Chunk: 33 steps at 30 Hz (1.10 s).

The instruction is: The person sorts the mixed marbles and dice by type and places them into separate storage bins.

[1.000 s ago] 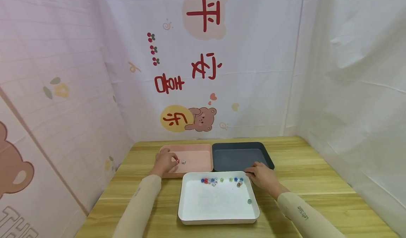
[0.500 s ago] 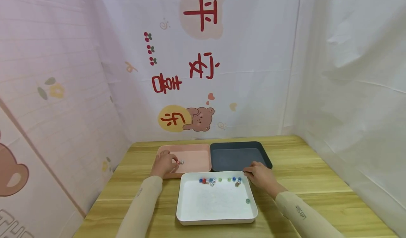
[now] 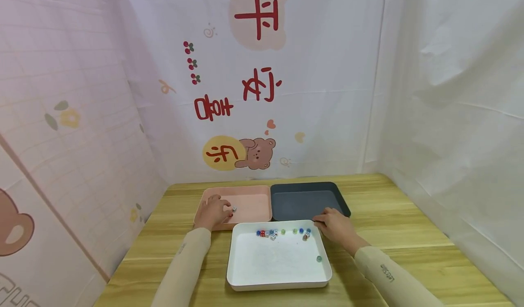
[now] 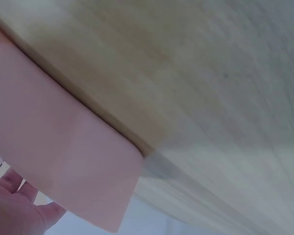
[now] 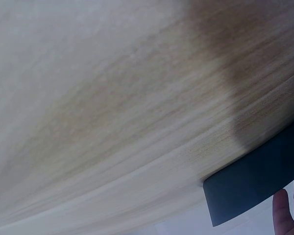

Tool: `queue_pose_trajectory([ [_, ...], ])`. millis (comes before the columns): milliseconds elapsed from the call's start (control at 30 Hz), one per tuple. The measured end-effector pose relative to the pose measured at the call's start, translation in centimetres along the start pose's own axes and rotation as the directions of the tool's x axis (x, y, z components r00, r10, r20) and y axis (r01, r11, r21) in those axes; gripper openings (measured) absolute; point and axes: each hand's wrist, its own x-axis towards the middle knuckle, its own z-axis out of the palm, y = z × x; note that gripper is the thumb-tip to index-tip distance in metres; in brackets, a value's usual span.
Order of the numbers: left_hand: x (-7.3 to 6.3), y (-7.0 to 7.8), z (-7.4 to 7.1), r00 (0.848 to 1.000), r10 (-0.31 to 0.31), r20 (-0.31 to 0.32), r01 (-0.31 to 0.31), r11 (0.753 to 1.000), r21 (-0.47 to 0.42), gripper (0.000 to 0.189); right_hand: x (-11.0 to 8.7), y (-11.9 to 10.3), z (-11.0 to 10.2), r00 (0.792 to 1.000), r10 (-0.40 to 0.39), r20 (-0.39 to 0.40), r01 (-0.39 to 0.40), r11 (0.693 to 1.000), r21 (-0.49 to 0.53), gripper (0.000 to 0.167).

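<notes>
My left hand (image 3: 214, 212) reaches over the left side of the pink tray (image 3: 255, 202), thumb and index finger pinching a red die (image 3: 231, 213) low over the tray floor. Fingers cover most of that die. Just beyond the fingertips lies a white die (image 3: 234, 209). My right hand (image 3: 336, 225) rests with loosely bent fingers at the meeting of the dark grey tray (image 3: 309, 202) and the far right corner of the white tray (image 3: 278, 266); nothing held shows. In the right wrist view its fingers (image 5: 281, 210) stand behind the dark tray's wall.
Along the white tray's far side lie a red die (image 3: 262, 234), several white dice and blue and green beads, with a brown bead (image 3: 304, 238) near the right corner. A lone green bead (image 3: 319, 259) sits by the right wall. Printed cloth (image 3: 327, 93) hangs behind the wooden table (image 3: 393, 216).
My left hand has shifted slightly right, bringing the red die up to the white one. My right hand stays at the tray corner. The head view has turned slightly to the right.
</notes>
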Motion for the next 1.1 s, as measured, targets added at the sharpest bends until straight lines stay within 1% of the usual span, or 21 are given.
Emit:
queue_pose_trajectory([
  [133, 0.0, -0.1, 0.2, 1.000, -0.020, 0.001, 0.020, 1.000, -0.012, 0.030, 0.1, 0.0, 0.0, 1.000, -0.001, 0.003, 0.001, 1.000, 0.001, 0.014],
  [233, -0.1, -0.3, 0.1, 1.000, -0.010, -0.014, 0.010, 1.000, -0.010, 0.031, 0.1, 0.1, 0.0, 1.000, -0.002, 0.011, 0.002, 1.000, -0.006, 0.015],
  [433, -0.5, -0.3, -0.4, 1.000, 0.012, -0.022, -0.012, 1.000, -0.020, 0.030, 0.1, 0.2, 0.0, 1.000, -0.001, 0.019, 0.001, 1.000, -0.009, 0.016],
  [567, -0.5, -0.1, -0.7, 0.999, 0.034, -0.022, -0.034, 0.999, -0.014, 0.031, 0.1, 0.1, -0.1, 1.000, 0.006, 0.021, -0.006, 1.000, -0.004, 0.016],
  [733, -0.7, 0.4, -1.4, 0.997, 0.080, -0.021, -0.080, 0.996, -0.027, 0.033, 0.1, 0.0, -0.2, 1.000, 0.013, 0.021, -0.013, 1.000, 0.000, 0.016],
  [933, -1.5, 1.0, -2.3, 0.991, 0.128, -0.025, -0.130, 0.989, -0.069, 0.034, 0.1, 0.0, -0.2, 1.000, 0.011, 0.022, -0.011, 1.000, -0.005, 0.016],
  [1100, -2.2, 1.4, -3.0, 0.988, 0.156, -0.001, -0.155, 0.984, -0.091, 0.036, 0.1, 0.0, 0.0, 1.000, 0.001, 0.014, -0.001, 1.000, -0.004, 0.015],
])
